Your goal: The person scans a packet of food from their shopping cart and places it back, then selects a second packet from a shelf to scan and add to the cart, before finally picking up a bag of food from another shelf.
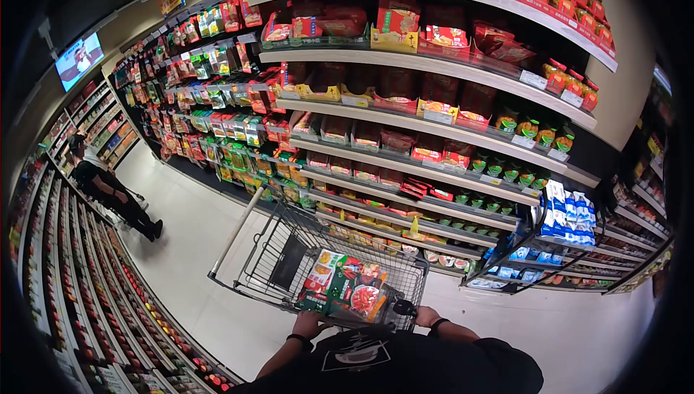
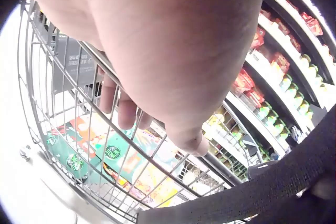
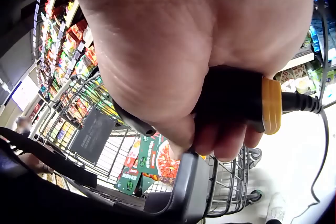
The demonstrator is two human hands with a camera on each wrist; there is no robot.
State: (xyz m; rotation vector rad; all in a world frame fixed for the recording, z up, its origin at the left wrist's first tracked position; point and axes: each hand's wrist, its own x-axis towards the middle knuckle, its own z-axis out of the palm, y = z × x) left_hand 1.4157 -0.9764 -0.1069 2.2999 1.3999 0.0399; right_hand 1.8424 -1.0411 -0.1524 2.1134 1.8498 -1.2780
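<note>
A wire shopping cart [image 1: 253, 278] stands crosswise before the person, with green, red and white packages [image 1: 323, 272] lying in its basket. The left hand [image 1: 309, 324] grips the near rim; in the left wrist view this hand [image 2: 173, 50] has its fingers bent over the metal bar, above the packages [image 2: 118, 150]. At the cart's near right corner is the right hand [image 1: 428, 316]. The right wrist view shows this hand [image 3: 178, 50] curled round a black object [image 3: 233, 95] with a yellow band [image 3: 272, 107] and a cable [image 3: 302, 103]. Part of its grip is hidden by the palm.
Tall shelves [image 1: 434, 116] of jars and packets stand just beyond the cart. More shelving [image 1: 79, 271] curves along the left. A person in dark clothes [image 1: 108, 186] stands in the left aisle. A rack of blue and white packs [image 1: 567, 213] is on the right.
</note>
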